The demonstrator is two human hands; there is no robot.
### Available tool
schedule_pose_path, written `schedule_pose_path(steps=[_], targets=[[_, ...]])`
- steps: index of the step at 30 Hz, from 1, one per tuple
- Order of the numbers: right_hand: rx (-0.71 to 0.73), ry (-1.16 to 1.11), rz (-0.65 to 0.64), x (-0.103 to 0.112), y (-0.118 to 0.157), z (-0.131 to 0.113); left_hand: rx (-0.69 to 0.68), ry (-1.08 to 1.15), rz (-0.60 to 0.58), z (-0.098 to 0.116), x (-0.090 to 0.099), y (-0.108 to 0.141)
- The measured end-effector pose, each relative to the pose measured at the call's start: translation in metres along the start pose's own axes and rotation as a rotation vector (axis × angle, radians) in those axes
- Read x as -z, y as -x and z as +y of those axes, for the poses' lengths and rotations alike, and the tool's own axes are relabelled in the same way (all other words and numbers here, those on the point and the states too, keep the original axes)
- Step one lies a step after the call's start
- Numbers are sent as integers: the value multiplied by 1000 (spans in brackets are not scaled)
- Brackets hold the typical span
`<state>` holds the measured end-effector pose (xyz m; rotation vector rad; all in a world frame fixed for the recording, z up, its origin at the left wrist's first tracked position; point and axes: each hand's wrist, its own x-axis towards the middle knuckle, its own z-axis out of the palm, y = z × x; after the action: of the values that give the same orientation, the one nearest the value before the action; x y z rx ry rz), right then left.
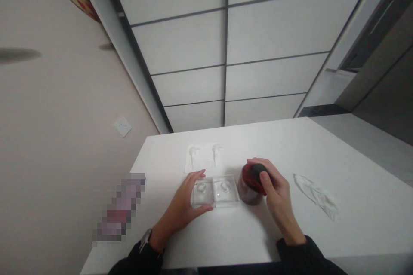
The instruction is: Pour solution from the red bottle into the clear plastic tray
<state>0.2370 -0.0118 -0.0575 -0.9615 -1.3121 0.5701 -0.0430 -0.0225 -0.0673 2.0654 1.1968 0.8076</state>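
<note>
Left hand [177, 206] holds one clear case [214, 193], right hand [277, 193] one red jar [247, 191].

Clear twin-compartment case [224, 191] beside red jar [248, 182]

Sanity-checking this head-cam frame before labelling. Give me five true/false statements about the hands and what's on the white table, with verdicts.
1. The left hand holds a clear plastic two-compartment case. True.
2. The right hand rests on that case. False: it is on a dark red jar with a black top.
3. A crumpled white tissue lies on the white table, right of the jar. True.
4. A wristwatch is on the right wrist. False: it is on the left wrist.
5. Both compartments are empty. False: each holds a clear ring-shaped item.
</note>
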Motion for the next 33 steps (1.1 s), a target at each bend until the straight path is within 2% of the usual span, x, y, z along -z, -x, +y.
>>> schedule_pose_path(steps=[5,9,14,19,24,33], targets=[[-8,-69,53,2,1,4,3,-5,-4,0,0,1],[29,-1,11,5,0,5,5,-17,1,0,1,1],[7,15,-11,8,-1,2,4,-38,6,-3,0,1],[0,-47,-8,8,-1,-3,-28,-38,36,-13,-4,2],[10,5,-57,11,-2,-6,-49,-30,64,-22,-8,3],[46,53,-94,13,-2,-8,-36,-43,35,-15,-4,4]])
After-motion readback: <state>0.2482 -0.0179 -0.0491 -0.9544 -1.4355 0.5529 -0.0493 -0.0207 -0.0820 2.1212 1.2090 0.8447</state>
